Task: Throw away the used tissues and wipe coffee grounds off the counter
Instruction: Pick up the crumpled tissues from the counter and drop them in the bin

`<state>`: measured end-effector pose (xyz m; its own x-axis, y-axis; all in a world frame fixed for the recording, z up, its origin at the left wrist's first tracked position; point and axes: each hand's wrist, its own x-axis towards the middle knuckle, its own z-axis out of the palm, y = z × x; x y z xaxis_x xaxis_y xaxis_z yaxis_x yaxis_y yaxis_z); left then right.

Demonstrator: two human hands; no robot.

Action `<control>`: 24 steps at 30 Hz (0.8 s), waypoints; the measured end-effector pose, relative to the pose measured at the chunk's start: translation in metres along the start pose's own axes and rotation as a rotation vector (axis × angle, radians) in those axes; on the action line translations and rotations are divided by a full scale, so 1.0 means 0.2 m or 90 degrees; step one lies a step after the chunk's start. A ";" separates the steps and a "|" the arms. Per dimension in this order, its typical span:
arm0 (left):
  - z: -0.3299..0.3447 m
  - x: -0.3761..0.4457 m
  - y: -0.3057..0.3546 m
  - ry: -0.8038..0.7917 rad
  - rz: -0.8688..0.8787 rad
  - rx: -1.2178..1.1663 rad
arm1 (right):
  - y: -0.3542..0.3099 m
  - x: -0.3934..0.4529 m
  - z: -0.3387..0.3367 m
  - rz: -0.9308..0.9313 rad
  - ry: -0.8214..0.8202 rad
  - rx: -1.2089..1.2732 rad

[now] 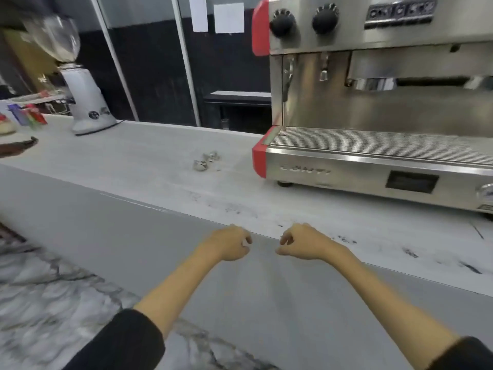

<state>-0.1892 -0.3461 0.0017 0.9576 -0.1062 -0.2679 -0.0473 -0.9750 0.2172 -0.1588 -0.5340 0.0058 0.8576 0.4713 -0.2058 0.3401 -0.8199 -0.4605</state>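
Both hands hang at the counter's (138, 153) front edge, fingers loosely curled, holding nothing: left hand (230, 243), right hand (302, 243). The crumpled used tissues (205, 161) lie on the counter well beyond the left hand. Dark coffee grounds (234, 209) are smeared just past both hands and trail off right of the right hand. Beyond the right hand stands the espresso machine (373, 108), lettered "CONTI"; the grinder (85, 102) sits far left.

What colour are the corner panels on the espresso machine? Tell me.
Red, on the espresso machine corner panels; head view.
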 end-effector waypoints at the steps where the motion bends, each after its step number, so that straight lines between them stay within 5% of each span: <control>1: -0.06 0.01 -0.10 0.010 -0.006 -0.002 | -0.09 0.08 -0.01 -0.014 0.010 0.008; 13: -0.43 0.42 -0.99 0.085 -0.032 -0.047 | -0.62 1.03 0.01 -0.069 0.030 0.020; 24: -0.69 1.09 -1.45 0.209 0.081 -0.269 | -0.69 1.94 -0.18 -0.025 0.256 0.243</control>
<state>0.0724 -0.0591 0.0103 0.9934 -0.0855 0.0765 -0.1144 -0.7879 0.6051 0.1415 -0.2494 0.0196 0.9522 0.2765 0.1295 0.2750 -0.5926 -0.7571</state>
